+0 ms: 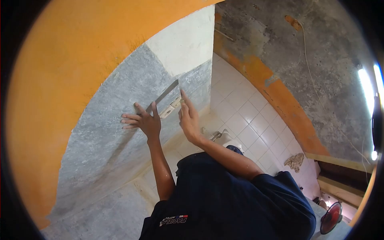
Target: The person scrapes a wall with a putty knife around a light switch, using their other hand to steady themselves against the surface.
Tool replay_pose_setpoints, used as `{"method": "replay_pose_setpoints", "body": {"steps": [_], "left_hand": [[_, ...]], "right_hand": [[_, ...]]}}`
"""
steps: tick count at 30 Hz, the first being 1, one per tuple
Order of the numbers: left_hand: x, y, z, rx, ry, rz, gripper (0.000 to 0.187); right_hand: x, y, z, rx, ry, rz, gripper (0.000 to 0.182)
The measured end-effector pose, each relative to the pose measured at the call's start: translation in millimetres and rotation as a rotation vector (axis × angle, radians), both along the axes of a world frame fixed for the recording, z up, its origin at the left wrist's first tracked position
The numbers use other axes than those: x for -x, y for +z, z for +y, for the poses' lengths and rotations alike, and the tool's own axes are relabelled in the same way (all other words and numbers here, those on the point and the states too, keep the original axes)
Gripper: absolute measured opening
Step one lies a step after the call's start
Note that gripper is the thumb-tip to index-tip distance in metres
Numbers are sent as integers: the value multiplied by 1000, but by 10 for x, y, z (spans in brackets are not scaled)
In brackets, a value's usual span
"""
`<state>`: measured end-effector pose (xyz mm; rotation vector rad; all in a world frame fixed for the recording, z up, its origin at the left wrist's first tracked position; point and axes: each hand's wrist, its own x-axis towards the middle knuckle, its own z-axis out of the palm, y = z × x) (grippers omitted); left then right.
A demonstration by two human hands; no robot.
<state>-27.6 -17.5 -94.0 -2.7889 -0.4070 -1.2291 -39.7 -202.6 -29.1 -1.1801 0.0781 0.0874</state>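
Note:
A long, dark, flat metal blade (165,95) lies slanted against the grey part of the wall. Parallel to it runs a pale handle-like piece (171,109) with an oval hole; together they look like a plastering trowel. My right hand (189,119) is closed at the upper end of the pale piece, index finger stretched along it. To the left, my left hand (149,123) has its fingers spread on the wall, thumb right at the blade's lower end. Part of the grip is hidden behind my right fingers.
The grey wall (108,116) meets orange paint (68,60) on the left and a white patch (188,40) above. White tiles (248,116) line the corner on the right, with a metal tap (218,135) below. A crumpled cloth (295,162) and a red round object (331,218) are further right.

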Motion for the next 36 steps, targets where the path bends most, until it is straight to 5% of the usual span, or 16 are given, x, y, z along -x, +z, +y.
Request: {"method": "replay_pose_setpoints", "body": {"steps": [5, 10, 13, 14, 21, 26, 29, 34, 36], "left_hand": [[-10, -81, 20, 22, -8, 25, 99], [-52, -47, -50, 30, 28, -19, 99], [-54, -44, -37, -7, 26, -34, 99], [-47, -46, -36, -10, 25, -32, 99], [0, -70, -20, 40, 29, 23, 95], [-8, -71, -11, -7, 11, -19, 96], [-46, -69, -47, 66, 43, 26, 99], [-49, -72, -20, 6, 45, -9, 106], [-52, -76, -41, 35, 43, -2, 106]], "right_hand": [[-645, -580, -216, 264, -343, -203, 50], [-167, -50, 13, 37, -193, -124, 47], [-9, 120, 130, 101, -166, -129, 46], [-97, 190, 10, 62, -90, 101, 45], [-9, 79, 155, 157, -93, -9, 46], [-560, 278, -284, -231, -228, 221, 45], [-136, -46, 99, 113, -86, 0, 48], [-434, 285, -247, -162, -176, 176, 50], [-150, 185, -38, -58, -99, 121, 50]]}}
